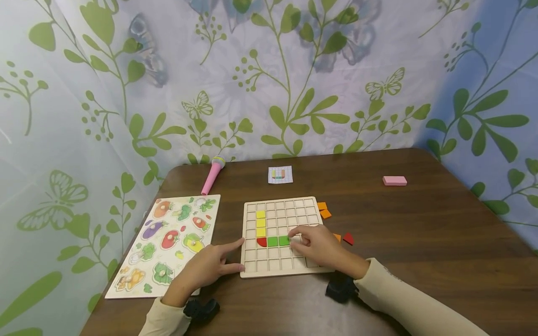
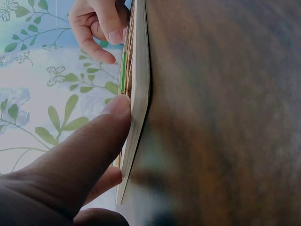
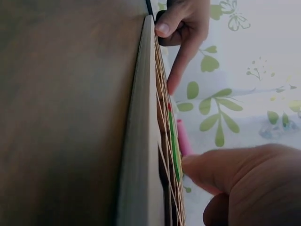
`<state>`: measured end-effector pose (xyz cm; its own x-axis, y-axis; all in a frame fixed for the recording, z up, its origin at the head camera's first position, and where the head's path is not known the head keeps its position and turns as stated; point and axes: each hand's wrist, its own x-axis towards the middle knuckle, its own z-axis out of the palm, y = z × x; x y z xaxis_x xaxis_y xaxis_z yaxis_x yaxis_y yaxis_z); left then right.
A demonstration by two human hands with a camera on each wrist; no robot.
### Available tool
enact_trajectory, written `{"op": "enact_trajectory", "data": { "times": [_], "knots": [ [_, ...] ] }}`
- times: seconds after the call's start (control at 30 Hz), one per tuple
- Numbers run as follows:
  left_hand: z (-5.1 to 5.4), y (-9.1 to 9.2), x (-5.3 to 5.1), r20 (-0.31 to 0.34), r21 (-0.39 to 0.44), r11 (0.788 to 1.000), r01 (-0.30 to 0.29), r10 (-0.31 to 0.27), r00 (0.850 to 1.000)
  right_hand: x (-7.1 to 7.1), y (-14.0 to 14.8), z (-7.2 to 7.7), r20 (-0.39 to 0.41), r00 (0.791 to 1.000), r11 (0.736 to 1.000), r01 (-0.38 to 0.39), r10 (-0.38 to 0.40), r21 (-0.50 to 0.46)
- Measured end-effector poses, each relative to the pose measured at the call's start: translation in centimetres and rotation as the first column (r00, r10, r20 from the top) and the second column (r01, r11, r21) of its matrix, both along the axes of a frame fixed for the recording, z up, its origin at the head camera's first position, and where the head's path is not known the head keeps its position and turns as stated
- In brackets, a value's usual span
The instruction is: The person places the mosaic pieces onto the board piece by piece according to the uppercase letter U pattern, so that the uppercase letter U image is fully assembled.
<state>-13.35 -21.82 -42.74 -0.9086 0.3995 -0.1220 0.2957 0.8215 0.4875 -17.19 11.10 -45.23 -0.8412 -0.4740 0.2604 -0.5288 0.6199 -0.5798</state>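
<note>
A square wooden grid board (image 1: 275, 273) lies in front of me. It holds yellow square tiles (image 1: 261, 223) in a column, a red rounded tile (image 1: 262, 242) below them and two green tiles (image 1: 272, 241) in a row. My left hand (image 1: 207, 266) touches the board's left edge with index finger and thumb spread. Over the board, my right hand (image 1: 313, 243) has thumb and index finger apart at the right end of the green row; in the left wrist view its index fingertip stays off the board. Its palm hides several cells.
Orange tiles (image 1: 325, 213) and a red tile (image 1: 348, 239) lie right of the board. Behind it is a small pattern card (image 1: 280, 174). A vegetable puzzle (image 1: 185, 235) and pink toy microphone (image 1: 212, 177) lie left; a pink block (image 1: 394, 180) sits far right.
</note>
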Motion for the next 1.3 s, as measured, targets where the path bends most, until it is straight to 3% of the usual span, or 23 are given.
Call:
{"op": "enact_trajectory", "data": {
  "times": [0.37,0.77,1.3],
  "knots": [
    [0.1,0.2,-0.1,0.011,-0.003,1.0,-0.014,0.014,1.0,0.4,3.0,0.3,-0.052,0.997,0.997,-0.064,0.061,-0.051],
    [-0.3,0.0,0.0,0.004,0.005,1.0,-0.006,0.006,1.0,1.2,8.3,0.7,-0.001,0.998,0.996,0.064,-0.064,-0.055],
    [-0.2,0.0,0.0,0.0,0.006,1.0,-0.007,0.007,1.0,1.6,13.1,0.6,0.003,0.988,0.988,0.152,-0.153,0.024]
  ]
}}
